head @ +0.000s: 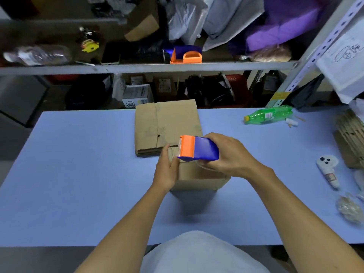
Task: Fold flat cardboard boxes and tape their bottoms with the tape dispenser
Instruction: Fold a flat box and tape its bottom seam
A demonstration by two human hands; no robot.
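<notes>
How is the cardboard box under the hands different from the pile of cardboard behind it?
The folded-up brown cardboard box stands tall with sides, while the brown flat cardboard stack lies low on the blue table. The left hand holds the folded box and the blue-and-orange tape dispenser, gripped by the right hand, sits on it; nothing touches the stack. Both are plain brown cardboard.
</notes>
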